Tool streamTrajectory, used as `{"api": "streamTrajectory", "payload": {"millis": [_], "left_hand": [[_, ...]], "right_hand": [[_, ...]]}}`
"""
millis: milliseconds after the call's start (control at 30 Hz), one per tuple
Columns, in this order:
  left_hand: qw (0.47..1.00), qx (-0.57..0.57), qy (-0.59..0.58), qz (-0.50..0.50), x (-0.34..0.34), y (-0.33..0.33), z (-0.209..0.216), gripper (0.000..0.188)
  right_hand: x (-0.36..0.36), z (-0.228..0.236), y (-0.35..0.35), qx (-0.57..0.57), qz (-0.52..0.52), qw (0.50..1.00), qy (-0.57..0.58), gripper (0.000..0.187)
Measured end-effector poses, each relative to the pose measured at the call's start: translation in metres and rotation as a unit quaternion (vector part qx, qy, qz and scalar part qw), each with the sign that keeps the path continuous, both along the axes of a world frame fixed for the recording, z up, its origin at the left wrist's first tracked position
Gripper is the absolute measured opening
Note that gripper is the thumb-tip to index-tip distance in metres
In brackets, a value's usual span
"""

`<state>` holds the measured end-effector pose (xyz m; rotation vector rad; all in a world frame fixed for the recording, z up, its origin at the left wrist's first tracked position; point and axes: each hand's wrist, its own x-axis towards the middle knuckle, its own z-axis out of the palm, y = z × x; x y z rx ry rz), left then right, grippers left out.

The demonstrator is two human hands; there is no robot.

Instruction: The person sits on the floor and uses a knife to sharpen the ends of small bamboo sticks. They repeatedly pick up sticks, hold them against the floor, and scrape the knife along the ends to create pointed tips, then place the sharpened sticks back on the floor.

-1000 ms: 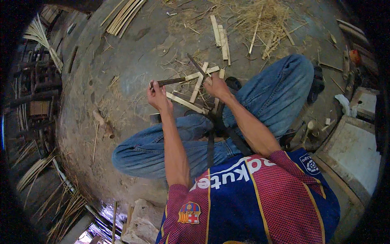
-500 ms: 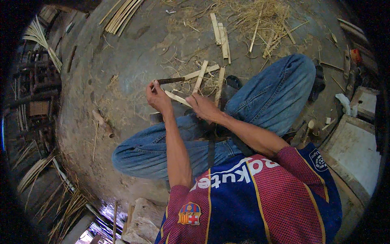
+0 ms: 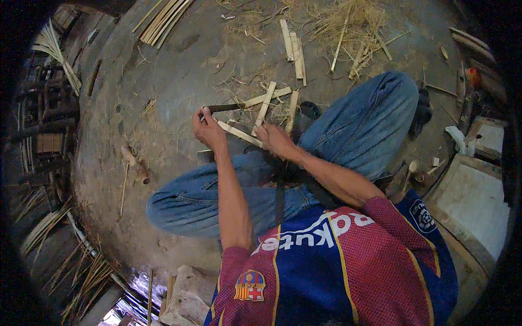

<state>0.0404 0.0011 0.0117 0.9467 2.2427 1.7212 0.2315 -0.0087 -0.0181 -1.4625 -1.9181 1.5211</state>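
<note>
My left hand (image 3: 209, 130) is closed, thumb uppermost, on one end of a dark, narrow knife (image 3: 227, 107), which points right across the pale strips. My right hand (image 3: 276, 141) has its fingers closed around the lower end of a pale split bamboo strip (image 3: 265, 103), which slants up and away. Between my hands lies a second pale strip (image 3: 239, 133); whether either hand touches it I cannot tell. A third strip (image 3: 274, 96) crosses behind the held one, and another strip (image 3: 292, 111) stands beside my right knee.
Several flat strips (image 3: 294, 49) lie farther off, near a heap of thin shavings (image 3: 345, 27). A bundle of long strips (image 3: 163, 22) rests at the far left. A short bamboo piece (image 3: 136, 163) is on the floor at left. White-topped boards (image 3: 470, 201) stand at right.
My right hand has shifted slightly right and down. The knife and my left hand have moved a little left, and the whole view has shifted slightly.
</note>
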Motion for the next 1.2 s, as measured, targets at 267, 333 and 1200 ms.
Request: {"api": "streamTrajectory", "payload": {"millis": [267, 333, 1200], "left_hand": [[0.999, -0.043, 0.02, 0.012, 0.006, -0.004, 0.007, 0.018], [1.0, -0.029, 0.001, 0.001, 0.001, -0.003, 0.0, 0.018], [0.998, -0.024, -0.028, 0.044, 0.007, 0.003, -0.003, 0.021]], "right_hand": [[0.007, 0.003, -0.004, 0.018, 0.011, 0.999, -0.037, 0.047], [0.011, -0.021, -0.006, 0.054, 0.05, 0.996, -0.053, 0.049], [-0.006, 0.021, -0.009, 0.033, 0.055, 0.998, 0.024, 0.043]]}}
